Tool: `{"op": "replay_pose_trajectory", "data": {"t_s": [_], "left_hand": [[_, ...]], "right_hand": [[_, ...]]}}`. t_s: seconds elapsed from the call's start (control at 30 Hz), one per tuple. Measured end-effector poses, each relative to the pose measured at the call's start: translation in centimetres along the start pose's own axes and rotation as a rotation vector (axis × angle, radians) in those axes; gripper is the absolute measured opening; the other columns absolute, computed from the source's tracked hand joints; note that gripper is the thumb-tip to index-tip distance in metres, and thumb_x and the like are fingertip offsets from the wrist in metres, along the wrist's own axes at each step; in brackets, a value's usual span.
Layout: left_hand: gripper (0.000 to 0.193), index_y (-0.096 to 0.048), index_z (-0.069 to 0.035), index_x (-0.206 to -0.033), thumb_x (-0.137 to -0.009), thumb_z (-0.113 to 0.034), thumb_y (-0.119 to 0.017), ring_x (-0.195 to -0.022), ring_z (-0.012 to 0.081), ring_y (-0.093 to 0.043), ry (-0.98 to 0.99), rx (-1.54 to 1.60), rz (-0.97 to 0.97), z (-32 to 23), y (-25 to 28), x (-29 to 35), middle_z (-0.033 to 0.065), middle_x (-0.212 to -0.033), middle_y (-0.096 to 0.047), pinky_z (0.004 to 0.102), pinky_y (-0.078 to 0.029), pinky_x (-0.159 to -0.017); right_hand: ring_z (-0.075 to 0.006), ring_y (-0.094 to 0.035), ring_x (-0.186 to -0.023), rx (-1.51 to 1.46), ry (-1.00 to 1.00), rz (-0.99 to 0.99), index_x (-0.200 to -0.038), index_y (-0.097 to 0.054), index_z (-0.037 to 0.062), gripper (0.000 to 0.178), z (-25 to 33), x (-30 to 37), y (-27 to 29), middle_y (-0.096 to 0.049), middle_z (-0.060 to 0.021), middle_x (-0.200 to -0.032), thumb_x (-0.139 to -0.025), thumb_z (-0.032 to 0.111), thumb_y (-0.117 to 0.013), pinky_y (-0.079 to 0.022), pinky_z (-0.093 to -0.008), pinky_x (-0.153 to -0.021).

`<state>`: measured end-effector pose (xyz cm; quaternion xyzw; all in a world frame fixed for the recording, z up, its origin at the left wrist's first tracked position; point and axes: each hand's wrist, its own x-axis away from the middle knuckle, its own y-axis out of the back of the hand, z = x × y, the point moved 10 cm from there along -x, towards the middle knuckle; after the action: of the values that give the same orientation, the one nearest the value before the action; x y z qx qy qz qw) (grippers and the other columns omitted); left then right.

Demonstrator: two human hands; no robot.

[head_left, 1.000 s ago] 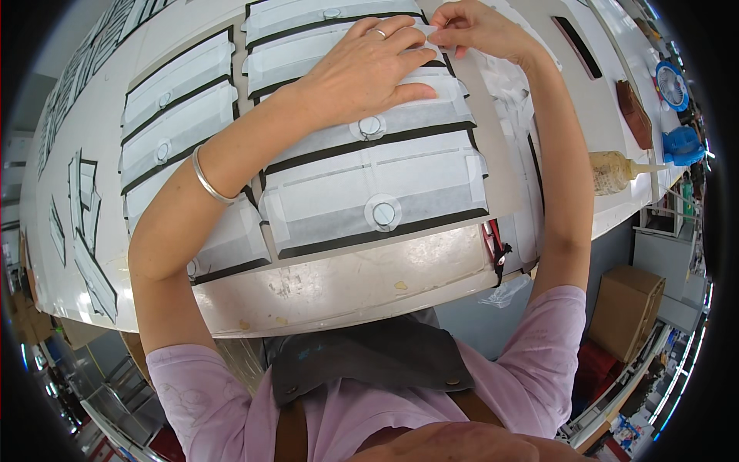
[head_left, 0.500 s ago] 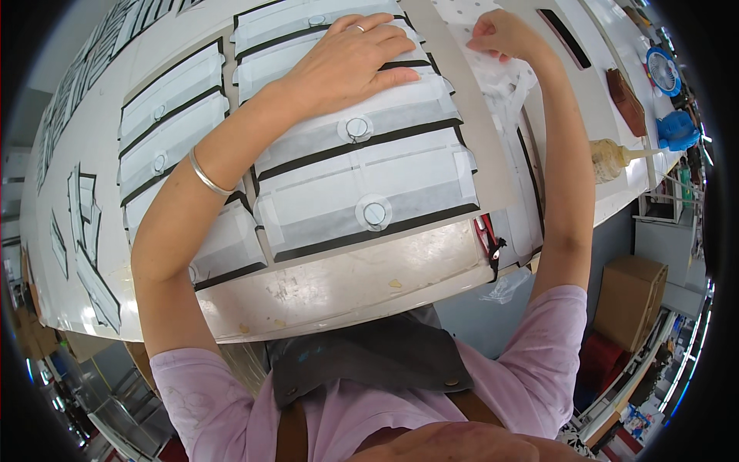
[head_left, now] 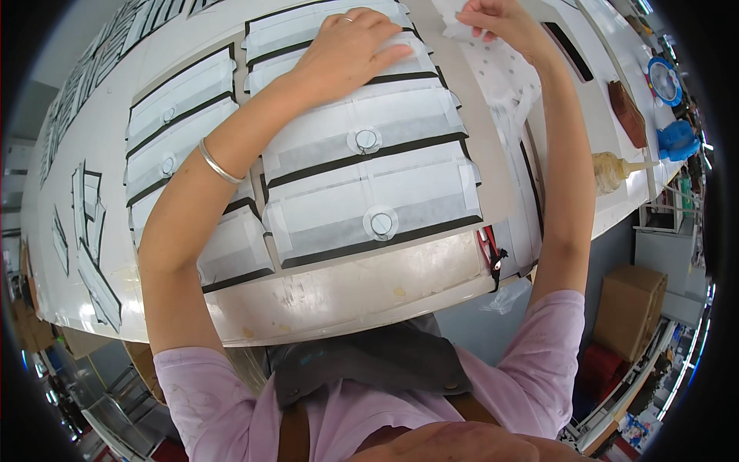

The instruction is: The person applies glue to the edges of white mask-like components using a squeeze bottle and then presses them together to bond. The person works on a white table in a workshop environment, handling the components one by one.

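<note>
My left hand [head_left: 350,54] lies with its fingers stretched out over the white panels at the far middle of the worktable. These panels have black edges and lie in two overlapping columns; on the nearest one [head_left: 416,192] sits a round disc [head_left: 381,224] on a pale circular patch. To the right, a thin white sheet with grey dots [head_left: 496,73] lies partly crumpled. My right hand [head_left: 500,21] is above its far end, fingertips pinched on the sheet's pale edge. The pinched part is small and partly hidden by the fingers.
Red-handled cutters [head_left: 491,254] lie at the table's near edge. On the right are a black phone [head_left: 567,51], a brown case [head_left: 627,114], a glue bottle [head_left: 612,171], a blue object [head_left: 678,140] and a small blue fan [head_left: 663,81]. Black-edged strips [head_left: 88,208] lie at left.
My right hand has moved a little farther away, and a pale piece of the dotted sheet now shows at its fingertips. The left hand stays on the panels. The whole view has shifted slightly.
</note>
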<state>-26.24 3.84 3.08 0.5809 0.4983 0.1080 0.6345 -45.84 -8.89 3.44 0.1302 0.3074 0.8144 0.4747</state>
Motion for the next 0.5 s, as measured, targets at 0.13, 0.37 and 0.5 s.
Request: {"op": "replay_pose_trajectory", "data": {"t_s": [0.13,0.37,0.5], "left_hand": [[0.044,-0.067,-0.002,-0.125,-0.107,-0.038,-0.049,-0.127,0.0324,-0.055,0.079,0.087,0.000,3.7,0.6,-0.7,0.0156,-0.131,-0.064,0.0434,-0.041,-0.109],[0.046,-0.062,-0.002,-0.133,-0.106,-0.038,-0.051,-0.125,0.0351,-0.056,-0.019,0.078,0.030,3.2,-0.4,-1.4,0.0179,-0.140,-0.058,0.0442,-0.045,-0.107],[0.050,-0.062,-0.004,-0.135,-0.105,-0.044,-0.052,-0.125,0.0329,-0.055,-0.086,0.022,0.035,2.5,-1.0,-1.9,0.0154,-0.136,-0.059,0.0441,-0.043,-0.109]], "right_hand": [[-0.0064,-0.060,-0.072,-0.252,-0.026,0.155,-0.091,-0.073,0.0052,0.012,1.9,-3.3,-3.9,-0.068,0.0016,-0.081,-0.093,0.017,-0.076,-0.049,-0.0223,-0.066],[-0.0047,-0.054,-0.069,-0.086,0.117,0.213,-0.090,-0.074,0.0056,0.012,3.0,-8.0,-6.0,-0.065,0.0041,-0.078,-0.092,0.017,-0.078,-0.045,-0.0227,-0.063],[-0.0052,-0.053,-0.066,-0.041,0.125,0.319,-0.088,-0.075,0.0059,0.012,2.4,-9.7,-7.1,-0.065,0.0048,-0.073,-0.091,0.017,-0.079,-0.044,-0.0240,-0.062]]}}
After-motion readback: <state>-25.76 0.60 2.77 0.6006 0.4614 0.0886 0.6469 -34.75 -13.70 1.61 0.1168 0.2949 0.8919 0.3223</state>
